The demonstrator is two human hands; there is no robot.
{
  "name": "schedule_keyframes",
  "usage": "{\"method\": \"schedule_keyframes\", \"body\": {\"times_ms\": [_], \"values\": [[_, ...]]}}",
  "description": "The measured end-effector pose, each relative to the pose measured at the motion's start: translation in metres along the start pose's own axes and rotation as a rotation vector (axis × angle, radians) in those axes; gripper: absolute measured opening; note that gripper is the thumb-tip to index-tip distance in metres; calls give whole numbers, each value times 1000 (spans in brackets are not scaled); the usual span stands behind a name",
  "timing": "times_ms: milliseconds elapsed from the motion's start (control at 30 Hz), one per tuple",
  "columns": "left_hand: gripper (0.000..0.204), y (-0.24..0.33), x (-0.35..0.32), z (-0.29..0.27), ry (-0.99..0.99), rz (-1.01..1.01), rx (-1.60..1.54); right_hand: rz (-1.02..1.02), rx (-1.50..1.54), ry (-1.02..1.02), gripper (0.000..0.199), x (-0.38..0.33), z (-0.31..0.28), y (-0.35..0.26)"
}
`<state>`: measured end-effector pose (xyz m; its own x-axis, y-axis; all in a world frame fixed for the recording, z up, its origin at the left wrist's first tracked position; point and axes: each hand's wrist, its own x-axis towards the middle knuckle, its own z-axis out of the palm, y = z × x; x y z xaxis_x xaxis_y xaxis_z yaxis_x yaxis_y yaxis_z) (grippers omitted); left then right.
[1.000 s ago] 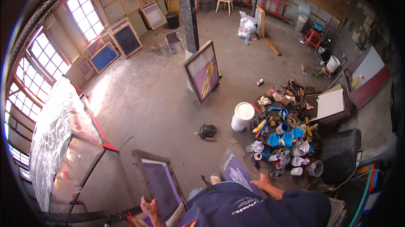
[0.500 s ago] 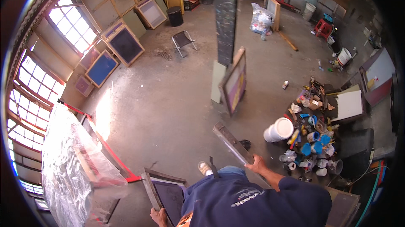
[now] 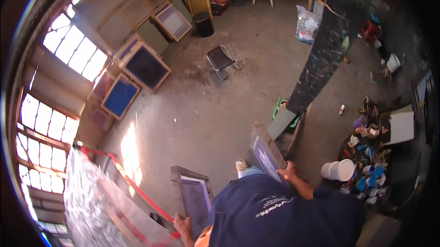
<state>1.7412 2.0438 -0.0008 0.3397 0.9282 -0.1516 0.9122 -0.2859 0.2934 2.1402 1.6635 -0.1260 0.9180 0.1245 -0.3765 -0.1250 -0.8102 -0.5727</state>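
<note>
On my left side, my left hand (image 3: 182,225) is closed on the outer edge of a screen-printing frame (image 3: 196,196) with weathered wooden sides and purple mesh. My right hand (image 3: 288,173) grips the upper edge of a second screen-printing frame (image 3: 267,153), with purple and whitish mesh, held steeply on my right. My torso hides the lower parts of both frames. The two frames are apart, one on either side of my body.
Ahead to the right, a paint-stained post (image 3: 321,63) rises with a pale panel (image 3: 280,123) and a green crate (image 3: 277,106) at its foot. A plastic-covered rack (image 3: 91,196) stands left. Farther off is a folding stool (image 3: 221,59). White buckets (image 3: 341,170) and clutter lie right.
My view has swung left and I have moved forward, so the post looms closer on the right. Both frames have travelled with my hands; the right one now shows more of its mesh.
</note>
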Motion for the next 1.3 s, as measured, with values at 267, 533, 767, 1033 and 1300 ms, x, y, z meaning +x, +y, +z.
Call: {"method": "schedule_keyframes", "body": {"times_ms": [267,533,767,1033,1300], "values": [[71,176,247,0,-35,303,-10,168,-2,17,70,145,-17,-136],[64,426,502,21,-327,671,56,442,246,179,59,233,-21,-243],[50,707,598,73,-561,916,175,577,226,461,61,315,-43,-297],[47,950,624,137,-558,1182,88,655,445,713,46,438,-91,-301],[45,1163,624,178,-456,1241,103,735,494,801,59,606,-150,-237]]}}
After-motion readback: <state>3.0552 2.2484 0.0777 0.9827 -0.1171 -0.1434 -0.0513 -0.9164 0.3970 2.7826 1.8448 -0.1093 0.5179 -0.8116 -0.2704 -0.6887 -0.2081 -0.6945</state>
